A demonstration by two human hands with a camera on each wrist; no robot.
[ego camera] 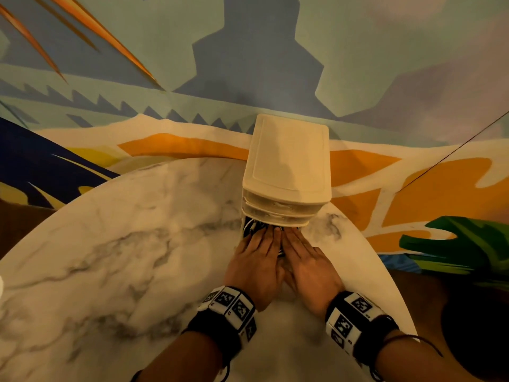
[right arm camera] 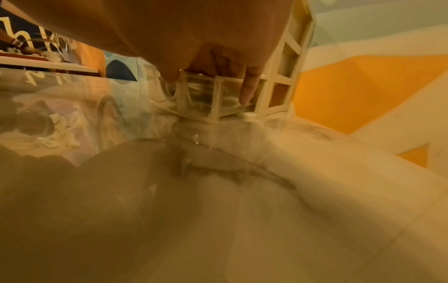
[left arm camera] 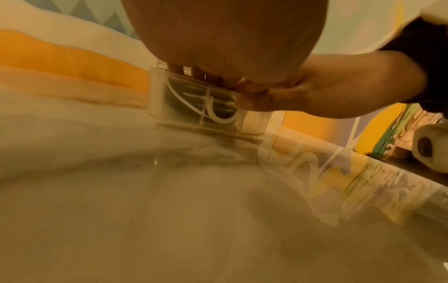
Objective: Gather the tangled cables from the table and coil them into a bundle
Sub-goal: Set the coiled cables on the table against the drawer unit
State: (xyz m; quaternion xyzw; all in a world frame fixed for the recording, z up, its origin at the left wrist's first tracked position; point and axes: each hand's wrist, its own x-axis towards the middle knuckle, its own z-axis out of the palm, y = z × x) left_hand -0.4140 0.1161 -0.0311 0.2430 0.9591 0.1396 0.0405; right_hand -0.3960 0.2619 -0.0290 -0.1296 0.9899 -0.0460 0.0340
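Note:
A white plastic drawer unit stands at the far edge of the marble table. Its clear bottom drawer is pulled out toward me. Dark and white cables lie coiled inside; a white cable loop shows through the drawer front. My left hand and right hand lie flat side by side over the open drawer, fingers straight and pointing into it. In the right wrist view one finger hangs down the drawer front. Most of the cables are hidden under my palms.
A painted wall rises right behind the drawer unit. The round table's edge curves close past my right wrist. A green leafy shape sits to the right, beyond the table.

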